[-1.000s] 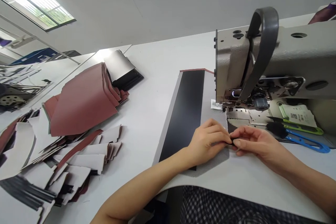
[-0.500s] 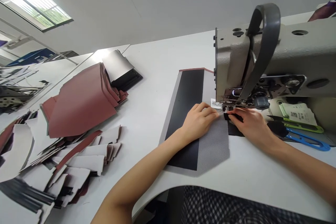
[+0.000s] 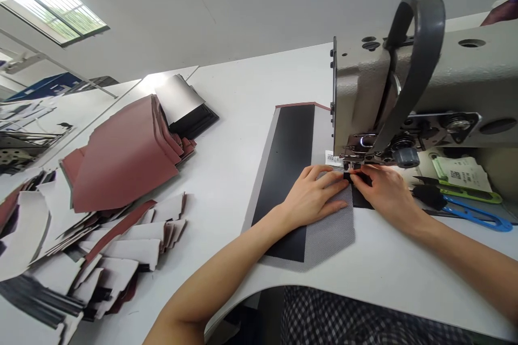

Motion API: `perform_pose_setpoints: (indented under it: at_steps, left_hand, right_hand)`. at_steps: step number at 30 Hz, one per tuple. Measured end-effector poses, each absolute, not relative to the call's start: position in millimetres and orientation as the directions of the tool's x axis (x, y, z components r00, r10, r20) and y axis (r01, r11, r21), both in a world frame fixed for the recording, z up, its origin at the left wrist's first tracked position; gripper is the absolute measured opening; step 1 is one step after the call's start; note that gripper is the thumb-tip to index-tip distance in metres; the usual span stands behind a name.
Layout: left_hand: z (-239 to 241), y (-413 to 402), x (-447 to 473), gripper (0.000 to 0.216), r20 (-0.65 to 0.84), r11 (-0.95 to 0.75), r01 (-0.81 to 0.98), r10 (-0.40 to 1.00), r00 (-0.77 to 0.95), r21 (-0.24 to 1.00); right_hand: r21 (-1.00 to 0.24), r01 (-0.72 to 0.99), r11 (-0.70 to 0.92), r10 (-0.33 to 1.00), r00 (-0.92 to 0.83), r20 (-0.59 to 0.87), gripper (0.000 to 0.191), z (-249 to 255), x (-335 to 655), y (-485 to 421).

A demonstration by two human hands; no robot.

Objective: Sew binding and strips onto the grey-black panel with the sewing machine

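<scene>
My left hand [image 3: 318, 194] lies flat with fingers spread on a grey mesh panel [image 3: 329, 242] that has a wide black strip [image 3: 289, 156] along it. Its fingertips are close to the needle area of a sewing machine [image 3: 364, 97]. On the other side of the needle, my right hand [image 3: 384, 188] is closed, thumb and fingers pinching a small black piece [image 3: 356, 179] at the panel's edge. A white printed label [image 3: 333, 158] lies on the panel beside the presser foot. The far end of the panel has a dark red edge.
Stacked dark red pieces [image 3: 125, 156] and black pieces [image 3: 194, 124] lie on the white table at left. Nearer are many loose cut pieces [image 3: 125, 253]. Right of the machine foot are blue thread snips [image 3: 479, 216], green snips [image 3: 473, 192] and a pile of white labels [image 3: 463, 172].
My left hand has shifted slightly nearer to me and its fingers have spread. My right hand stays at the needle, still pinching. The view has moved a little.
</scene>
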State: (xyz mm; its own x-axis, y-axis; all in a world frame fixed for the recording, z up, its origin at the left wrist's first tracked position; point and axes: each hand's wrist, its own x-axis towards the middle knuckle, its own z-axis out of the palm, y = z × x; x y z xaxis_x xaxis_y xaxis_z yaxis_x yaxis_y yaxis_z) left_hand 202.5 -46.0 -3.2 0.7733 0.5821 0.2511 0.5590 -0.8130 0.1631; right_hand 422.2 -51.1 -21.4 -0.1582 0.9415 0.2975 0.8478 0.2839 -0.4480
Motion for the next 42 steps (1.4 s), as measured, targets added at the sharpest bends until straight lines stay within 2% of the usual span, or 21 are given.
perform_pose_setpoints:
  at_steps: [5, 10, 14, 20, 25, 34, 38, 40, 42]
  left_hand:
    - [-2.0, -44.2, 202.4, 0.046, 0.228, -0.828, 0.523, 0.560, 0.797, 0.203]
    - [-4.8, -43.6, 201.9, 0.047, 0.219, -0.814, 0.528, 0.576, 0.788, 0.240]
    - [-6.6, -44.3, 201.3, 0.045, 0.236, -0.803, 0.537, 0.592, 0.771, 0.258]
    - [-6.7, -39.0, 202.0, 0.045, 0.240, -0.807, 0.528, 0.585, 0.775, 0.264]
    - [-4.9, -20.9, 204.8, 0.037, 0.246, -0.799, 0.531, 0.595, 0.765, 0.281]
    - [-8.3, 4.2, 208.4, 0.032, 0.253, -0.784, 0.563, 0.618, 0.744, 0.261]
    - [-12.0, 16.3, 209.6, 0.027, 0.267, -0.790, 0.571, 0.613, 0.744, 0.222]
    - [-12.8, 18.8, 210.9, 0.027, 0.268, -0.798, 0.564, 0.603, 0.751, 0.213]
    - [-11.4, 17.9, 212.6, 0.027, 0.258, -0.802, 0.559, 0.597, 0.760, 0.209]
  right_hand:
    - [-0.413, 0.803, 0.429, 0.882, -0.272, 0.386, 0.026, -25.0, 432.3, -54.7]
    - [-0.234, 0.710, 0.664, 0.724, -0.533, 0.437, 0.034, -25.8, 452.3, -63.1]
    - [-0.195, 0.655, 0.730, 0.662, -0.609, 0.437, 0.039, -29.7, 457.4, -61.5]
    - [-0.188, 0.710, 0.679, 0.699, -0.546, 0.462, 0.035, -29.7, 454.5, -56.8]
    - [-0.174, 0.777, 0.605, 0.740, -0.468, 0.484, 0.034, -28.4, 452.5, -53.7]
    - [-0.220, 0.724, 0.654, 0.714, -0.494, 0.497, 0.030, -28.3, 454.2, -55.2]
    - [-0.240, 0.646, 0.724, 0.644, -0.511, 0.569, 0.027, -16.6, 456.5, -61.5]
    - [-0.210, 0.578, 0.789, 0.557, -0.527, 0.642, 0.025, -3.2, 462.1, -69.0]
    - [-0.153, 0.579, 0.801, 0.494, -0.494, 0.716, 0.026, 11.4, 471.2, -77.0]
